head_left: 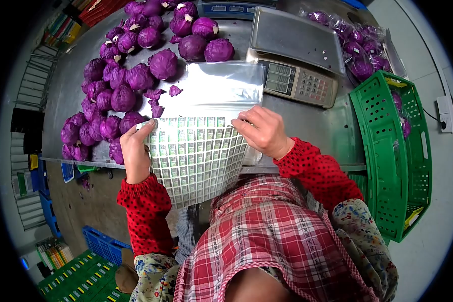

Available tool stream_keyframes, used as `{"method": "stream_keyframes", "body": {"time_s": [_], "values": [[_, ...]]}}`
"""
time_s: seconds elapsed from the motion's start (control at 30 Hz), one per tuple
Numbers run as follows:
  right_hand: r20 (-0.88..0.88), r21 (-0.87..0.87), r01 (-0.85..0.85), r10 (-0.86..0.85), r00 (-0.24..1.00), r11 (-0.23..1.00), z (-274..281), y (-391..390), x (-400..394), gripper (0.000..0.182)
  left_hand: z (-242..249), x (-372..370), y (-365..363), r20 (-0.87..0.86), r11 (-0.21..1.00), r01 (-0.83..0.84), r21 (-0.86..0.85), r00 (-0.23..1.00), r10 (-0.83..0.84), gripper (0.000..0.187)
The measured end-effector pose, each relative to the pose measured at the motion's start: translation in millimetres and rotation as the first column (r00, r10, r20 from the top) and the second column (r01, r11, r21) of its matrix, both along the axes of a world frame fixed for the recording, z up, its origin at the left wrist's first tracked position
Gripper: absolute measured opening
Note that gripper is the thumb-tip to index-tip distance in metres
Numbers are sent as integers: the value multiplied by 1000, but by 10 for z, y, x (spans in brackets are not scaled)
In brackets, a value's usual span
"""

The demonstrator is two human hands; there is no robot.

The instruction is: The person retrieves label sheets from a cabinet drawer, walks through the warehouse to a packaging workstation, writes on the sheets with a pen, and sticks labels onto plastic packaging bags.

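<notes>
A sheet of small printed labels [196,151] hangs over the table's near edge, stretched between my two hands. My left hand [137,148] pinches its upper left corner, thumb on top. At the upper right corner, the fingers of my right hand [262,132] are closed on the sheet's edge. Just beyond the sheet lies a stack of clear plastic bags [221,83], flat and shiny. Many red cabbages [123,98] are heaped to the left and behind, with torn purple leaves [156,103] beside the bags.
A weighing scale [297,75] stands behind the bags on the metal table [332,136]. Bagged cabbages [360,48] lie at the far right. Green crates [387,166] stand at the right, holding some cabbages. A blue crate [103,244] and green crates [80,277] are on the floor at left.
</notes>
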State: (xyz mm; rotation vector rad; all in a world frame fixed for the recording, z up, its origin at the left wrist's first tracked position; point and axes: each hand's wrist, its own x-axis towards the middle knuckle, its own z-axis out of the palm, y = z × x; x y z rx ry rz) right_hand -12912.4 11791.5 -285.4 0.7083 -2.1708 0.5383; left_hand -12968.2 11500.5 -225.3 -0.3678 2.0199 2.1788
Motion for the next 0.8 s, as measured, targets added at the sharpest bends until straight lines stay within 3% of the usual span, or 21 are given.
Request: {"method": "stream_keyframes", "body": {"time_s": [0.3,0.37,0.4,0.43,0.47,0.53,0.63,0.67,0.8], "values": [[18,-18,-99,99,995,995,-247,-17,29,15,-301,-120,-146,110,999,-5,-43,994,10,15],[252,-303,-99,180,951,948,-265,-41,64,10,-431,-211,-295,127,999,21,-39,992,-16,12],[262,-305,-98,182,948,947,-294,-44,47,10,-348,-247,-303,115,995,40,-96,993,-29,13],[501,-663,180,252,828,727,-350,-36,14,8,-292,-302,-355,89,986,110,-123,991,-99,13],[641,-767,523,420,642,371,-415,-28,-15,7,-255,-360,-422,75,974,171,-151,984,-161,13],[739,-535,823,579,344,194,-416,163,-85,15,-234,-515,-504,164,847,448,-287,894,-417,15],[786,-465,860,544,293,210,-764,-36,-48,18,-603,-523,-275,285,753,614,-235,785,-551,17],[791,-454,865,543,282,213,-861,-95,-38,18,-742,-494,-184,306,657,699,-283,715,-629,17],[870,-463,821,349,348,336,-1120,-331,2,20,-1125,-248,82,338,722,692,-10,682,-649,14]]}}
